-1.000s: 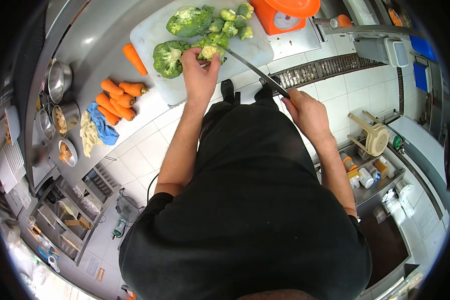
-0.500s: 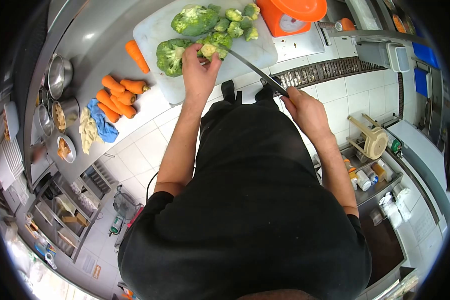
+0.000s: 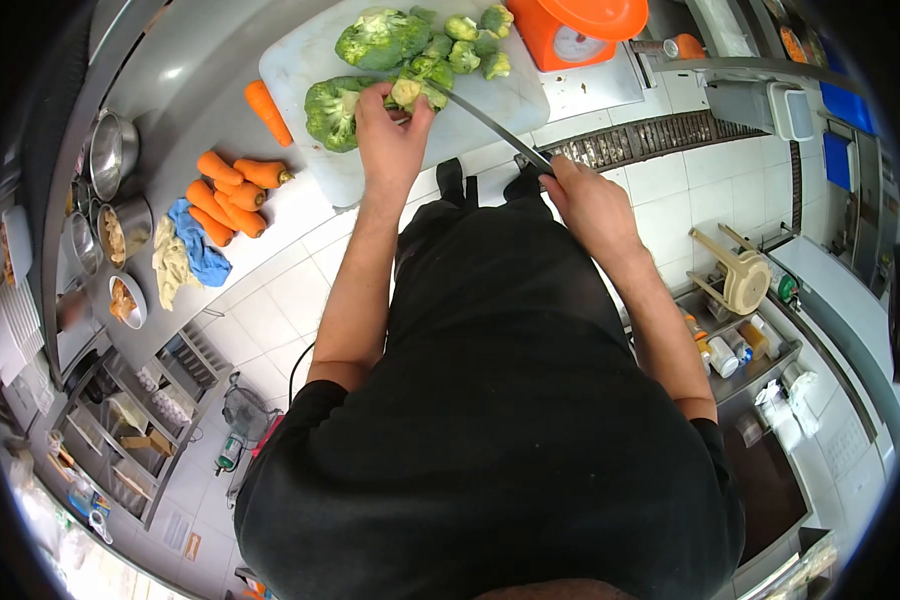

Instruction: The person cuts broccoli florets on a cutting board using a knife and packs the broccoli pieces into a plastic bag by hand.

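Observation:
My left hand (image 3: 390, 145) pinches a broccoli floret (image 3: 406, 92), its pale cut stem facing me, on a white cutting board (image 3: 300, 75). In my right hand (image 3: 595, 205) is the handle of a long knife (image 3: 492, 125). Its blade slants up to the left, and the tip end lies against the far right side of that floret; whether it is cutting in I cannot tell. One large broccoli head (image 3: 328, 112) sits just left of my left fingers. Another broccoli head (image 3: 375, 42) lies behind, with several small cut florets (image 3: 463, 57) to its right.
Right of the board stands an orange kitchen scale (image 3: 575, 45). Several carrots (image 3: 232, 200) and a single carrot (image 3: 267, 112) lie on the steel counter to the left. Past them are cloths (image 3: 205, 255), metal bowls (image 3: 113, 150) and a white bowl of food (image 3: 135, 300).
My right hand and the knife have moved slightly up and left, bringing the blade closer to the floret. My left hand keeps its pinch. The whole view has shifted a little.

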Motion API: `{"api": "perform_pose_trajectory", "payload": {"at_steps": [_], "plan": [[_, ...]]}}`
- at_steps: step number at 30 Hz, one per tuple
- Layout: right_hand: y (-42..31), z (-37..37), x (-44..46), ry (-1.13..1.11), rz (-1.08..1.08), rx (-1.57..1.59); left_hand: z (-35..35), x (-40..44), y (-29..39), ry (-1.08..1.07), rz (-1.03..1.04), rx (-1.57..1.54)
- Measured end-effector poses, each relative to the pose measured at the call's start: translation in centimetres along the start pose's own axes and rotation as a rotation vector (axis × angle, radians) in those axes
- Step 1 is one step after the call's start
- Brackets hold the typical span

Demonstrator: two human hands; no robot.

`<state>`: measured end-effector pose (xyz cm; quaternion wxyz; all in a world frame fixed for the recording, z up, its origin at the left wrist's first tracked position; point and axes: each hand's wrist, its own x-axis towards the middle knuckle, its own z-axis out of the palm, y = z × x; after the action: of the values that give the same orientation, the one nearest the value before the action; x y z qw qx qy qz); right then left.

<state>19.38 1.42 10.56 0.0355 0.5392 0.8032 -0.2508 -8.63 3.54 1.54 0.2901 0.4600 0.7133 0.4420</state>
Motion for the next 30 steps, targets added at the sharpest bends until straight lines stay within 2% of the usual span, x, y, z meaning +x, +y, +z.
{"api": "perform_pose_trajectory", "payload": {"at_steps": [12, 24, 30], "plan": [[0.0, 0.0, -0.7, -0.004, 0.036, 0.036, 0.3, 0.3, 0.1, 0.069, -0.030, 0.033], [1.9, -1.2, -2.0, 0.091, 0.053, 0.009, -0.7, -1.2, 0.2, -0.012, -0.079, -0.070], [1.6, -1.8, -2.9, 0.096, 0.015, 0.011, -0.6, -1.9, -0.3, -0.041, -0.024, -0.066]]}}
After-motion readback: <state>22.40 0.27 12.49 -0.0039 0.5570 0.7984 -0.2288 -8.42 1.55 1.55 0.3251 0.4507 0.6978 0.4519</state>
